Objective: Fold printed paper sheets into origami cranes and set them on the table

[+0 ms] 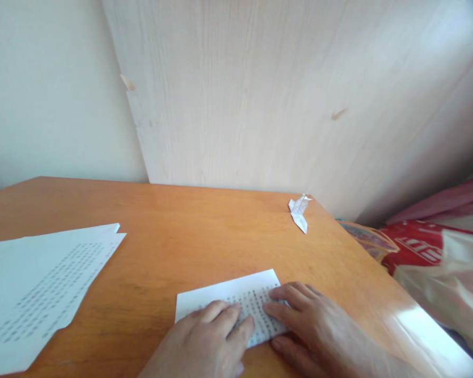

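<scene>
A small folded sheet of printed paper point(228, 296) lies on the orange wooden table point(189, 226) near its front edge. My left hand point(207, 341) rests on the sheet's lower middle with its fingers held together and flat. My right hand point(311, 331) lies on the sheet's right part, fingers stretched out and pressing down. Neither hand lifts the paper. A small folded paper figure point(299, 211) sits near the table's far right corner, well away from both hands.
A stack of printed sheets point(39, 294) lies at the table's left. A pale wooden panel point(284, 94) leans against the wall behind the table. Red and clear plastic bags point(429, 257) sit beyond the table's right edge.
</scene>
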A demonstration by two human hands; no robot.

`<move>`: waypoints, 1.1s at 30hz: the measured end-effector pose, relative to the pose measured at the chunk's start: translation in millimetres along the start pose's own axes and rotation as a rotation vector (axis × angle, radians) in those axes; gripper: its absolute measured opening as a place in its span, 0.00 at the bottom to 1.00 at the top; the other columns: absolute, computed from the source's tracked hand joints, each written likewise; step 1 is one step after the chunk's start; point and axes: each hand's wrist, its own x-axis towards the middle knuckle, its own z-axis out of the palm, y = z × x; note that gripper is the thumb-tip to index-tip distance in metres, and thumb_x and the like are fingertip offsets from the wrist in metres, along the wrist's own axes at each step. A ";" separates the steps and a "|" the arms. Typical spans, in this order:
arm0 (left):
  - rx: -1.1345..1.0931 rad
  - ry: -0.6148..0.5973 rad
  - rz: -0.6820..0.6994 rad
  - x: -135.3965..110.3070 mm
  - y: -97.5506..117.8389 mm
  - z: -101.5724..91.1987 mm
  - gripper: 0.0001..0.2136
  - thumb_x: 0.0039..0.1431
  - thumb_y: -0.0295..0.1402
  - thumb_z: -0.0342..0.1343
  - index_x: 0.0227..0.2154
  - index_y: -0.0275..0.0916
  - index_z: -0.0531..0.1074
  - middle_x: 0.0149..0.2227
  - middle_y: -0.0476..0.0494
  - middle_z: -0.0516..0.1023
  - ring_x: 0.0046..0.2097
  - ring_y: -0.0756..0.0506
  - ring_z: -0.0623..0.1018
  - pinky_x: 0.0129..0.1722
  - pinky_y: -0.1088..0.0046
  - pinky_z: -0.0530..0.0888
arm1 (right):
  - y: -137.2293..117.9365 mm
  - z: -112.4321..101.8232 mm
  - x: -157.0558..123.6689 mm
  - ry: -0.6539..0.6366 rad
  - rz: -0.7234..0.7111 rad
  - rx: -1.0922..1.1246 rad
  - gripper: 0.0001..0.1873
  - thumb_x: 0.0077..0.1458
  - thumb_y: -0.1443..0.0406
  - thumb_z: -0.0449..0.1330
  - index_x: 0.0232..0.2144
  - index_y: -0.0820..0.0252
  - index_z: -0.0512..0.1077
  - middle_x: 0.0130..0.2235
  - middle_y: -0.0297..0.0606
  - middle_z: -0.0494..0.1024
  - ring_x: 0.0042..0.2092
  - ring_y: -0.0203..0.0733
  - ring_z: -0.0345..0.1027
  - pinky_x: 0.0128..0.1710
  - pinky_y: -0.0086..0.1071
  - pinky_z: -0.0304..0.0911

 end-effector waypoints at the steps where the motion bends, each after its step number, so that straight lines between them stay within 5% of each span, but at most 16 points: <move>1: -0.006 0.006 0.001 -0.1 -0.2 0.3 0.19 0.59 0.29 0.58 0.53 0.45 0.74 0.53 0.42 0.79 0.54 0.38 0.77 0.52 0.62 0.75 | 0.6 0.7 0.3 -0.008 0.002 -0.001 0.08 0.60 0.63 0.62 0.43 0.55 0.76 0.48 0.40 0.78 0.47 0.47 0.72 0.49 0.40 0.68; 19: -0.012 -0.048 -0.037 0.9 2.1 -6.6 0.18 0.58 0.27 0.58 0.51 0.48 0.76 0.50 0.44 0.79 0.52 0.37 0.77 0.50 0.59 0.76 | -2.0 -5.8 1.4 -0.111 0.062 0.019 0.10 0.59 0.64 0.62 0.43 0.53 0.77 0.48 0.37 0.77 0.49 0.46 0.71 0.51 0.40 0.67; 33: -0.012 -0.081 -0.070 -5.0 10.4 -18.7 0.19 0.61 0.29 0.54 0.53 0.49 0.75 0.55 0.42 0.77 0.56 0.34 0.73 0.55 0.49 0.71 | 5.1 -14.5 -22.6 -0.129 -0.059 -0.035 0.44 0.53 0.45 0.65 0.66 0.58 0.64 0.65 0.48 0.66 0.63 0.60 0.63 0.64 0.48 0.59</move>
